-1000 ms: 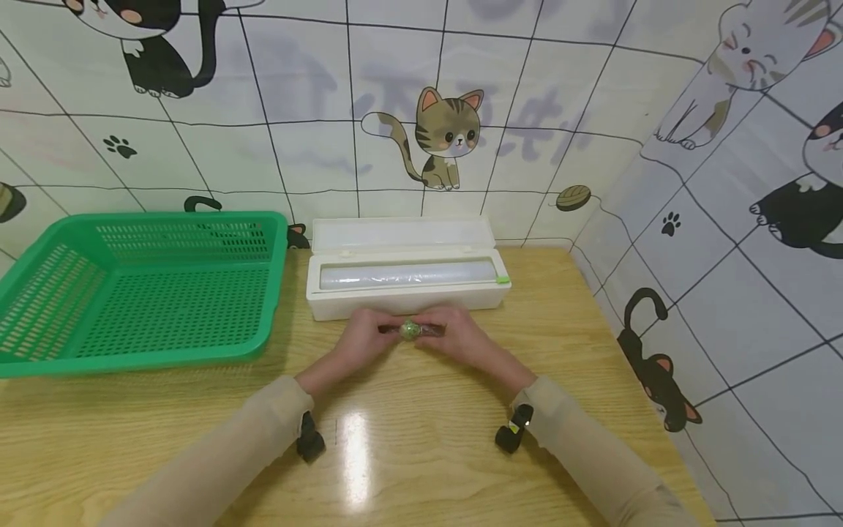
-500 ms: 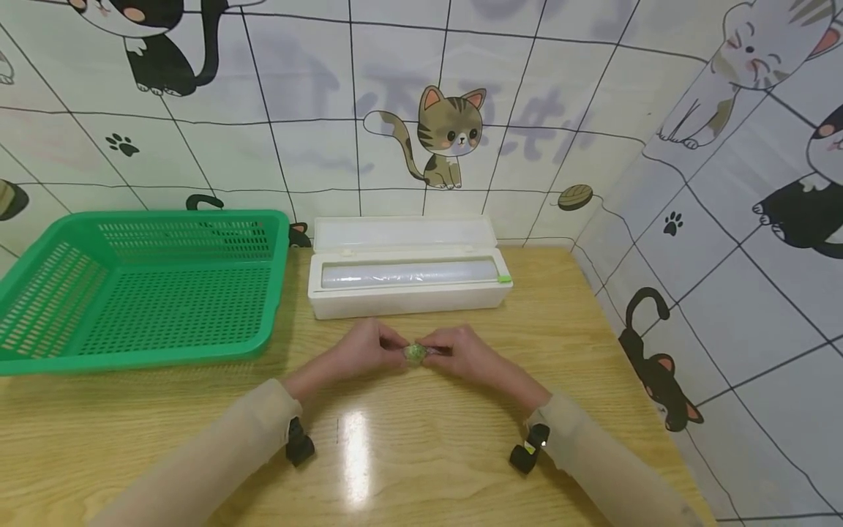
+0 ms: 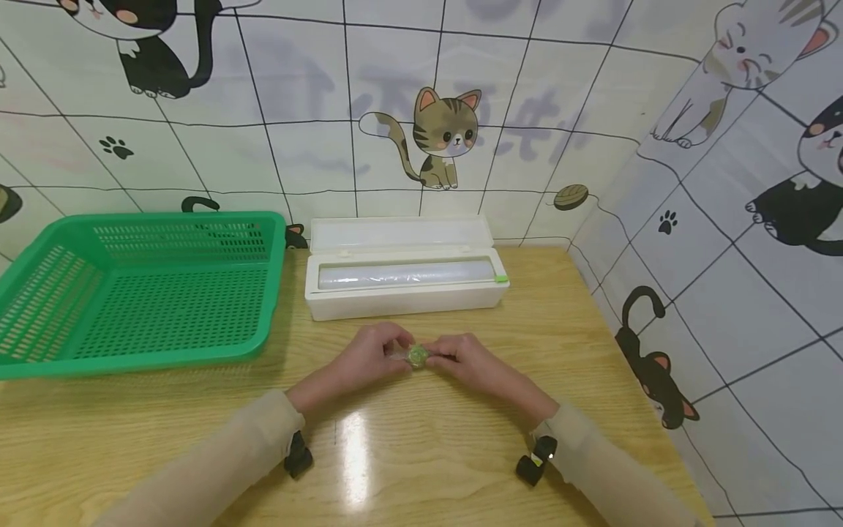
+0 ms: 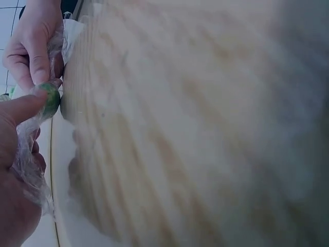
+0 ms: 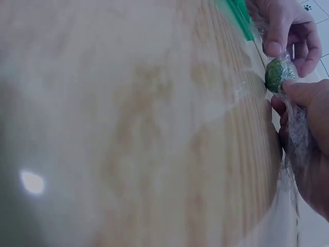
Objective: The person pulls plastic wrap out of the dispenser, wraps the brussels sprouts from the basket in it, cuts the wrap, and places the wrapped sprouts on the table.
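Note:
A small round green item (image 3: 417, 356), mottled and wrapped in clear cling film, sits between my two hands in the head view. My left hand (image 3: 369, 357) pinches the gathered film on its left side, the thumb close against the green item. On the other side, my right hand (image 3: 470, 360) pinches the twisted film. Loose cling film (image 4: 31, 159) trails along the left palm in the left wrist view, and more crumpled film (image 5: 298, 128) hangs by the right hand in the right wrist view. Whether it is a fruit or a vegetable I cannot tell.
Behind the hands stands a white cling film dispenser box (image 3: 408, 298), its lid raised, with a film roll (image 3: 405, 275) inside. A green slotted basket (image 3: 178, 307) is on the left of the wooden table (image 3: 421, 454). Cat-patterned walls (image 3: 303, 146) border the back and right.
Both hands have drawn back from the dispenser box towards the person, bringing the wrapped green item along. My right hand has also shifted slightly right.

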The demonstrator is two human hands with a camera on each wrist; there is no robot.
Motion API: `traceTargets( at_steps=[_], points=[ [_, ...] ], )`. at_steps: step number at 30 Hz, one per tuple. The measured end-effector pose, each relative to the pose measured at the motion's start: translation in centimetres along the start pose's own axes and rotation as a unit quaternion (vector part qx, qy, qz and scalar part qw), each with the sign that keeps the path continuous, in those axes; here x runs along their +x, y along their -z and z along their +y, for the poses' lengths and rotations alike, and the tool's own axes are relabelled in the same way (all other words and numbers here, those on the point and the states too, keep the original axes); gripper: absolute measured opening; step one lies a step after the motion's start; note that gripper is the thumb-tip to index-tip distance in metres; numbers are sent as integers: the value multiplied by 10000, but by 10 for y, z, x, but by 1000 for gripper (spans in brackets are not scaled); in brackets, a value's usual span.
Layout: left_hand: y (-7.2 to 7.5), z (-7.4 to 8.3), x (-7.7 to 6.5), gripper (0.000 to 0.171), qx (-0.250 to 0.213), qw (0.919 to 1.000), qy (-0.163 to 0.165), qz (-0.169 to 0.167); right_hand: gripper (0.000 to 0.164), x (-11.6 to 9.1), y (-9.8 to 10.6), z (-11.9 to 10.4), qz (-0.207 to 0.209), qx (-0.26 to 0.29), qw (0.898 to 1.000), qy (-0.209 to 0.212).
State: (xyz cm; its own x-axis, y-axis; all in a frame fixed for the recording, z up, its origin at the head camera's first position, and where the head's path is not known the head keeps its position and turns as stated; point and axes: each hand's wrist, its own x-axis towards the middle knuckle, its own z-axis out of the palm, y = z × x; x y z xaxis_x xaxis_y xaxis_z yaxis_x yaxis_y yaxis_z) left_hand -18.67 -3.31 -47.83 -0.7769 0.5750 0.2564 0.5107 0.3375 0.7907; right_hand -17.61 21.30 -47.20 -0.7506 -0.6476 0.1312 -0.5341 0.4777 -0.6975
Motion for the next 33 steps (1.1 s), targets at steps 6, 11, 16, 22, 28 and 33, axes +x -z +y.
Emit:
traceTargets(
  at_steps=[6,11,16,22,28,33],
  points=[
    [-2,-2,0,21,-96,9998,-168,71,26,-3,-2,-1,111,-11,9999,-63],
    [-1,-5,-1,17,-764,9961,426,112,20,-3,-7,-1,815,-121,9963,236],
    [2,-5,-1,18,-1047,9920,708,-47,23,-5,-11,-1,1083,-233,9933,334],
    [5,-4,1,15,-959,9920,793,-195,27,-5,-12,-5,932,-505,9941,228],
    [6,-3,4,16,-752,9930,858,-290,28,-4,-11,-5,725,-801,9932,441],
    [9,-1,5,26,-279,9958,689,-541,26,-6,-13,-5,713,-906,9919,542]
  ],
)
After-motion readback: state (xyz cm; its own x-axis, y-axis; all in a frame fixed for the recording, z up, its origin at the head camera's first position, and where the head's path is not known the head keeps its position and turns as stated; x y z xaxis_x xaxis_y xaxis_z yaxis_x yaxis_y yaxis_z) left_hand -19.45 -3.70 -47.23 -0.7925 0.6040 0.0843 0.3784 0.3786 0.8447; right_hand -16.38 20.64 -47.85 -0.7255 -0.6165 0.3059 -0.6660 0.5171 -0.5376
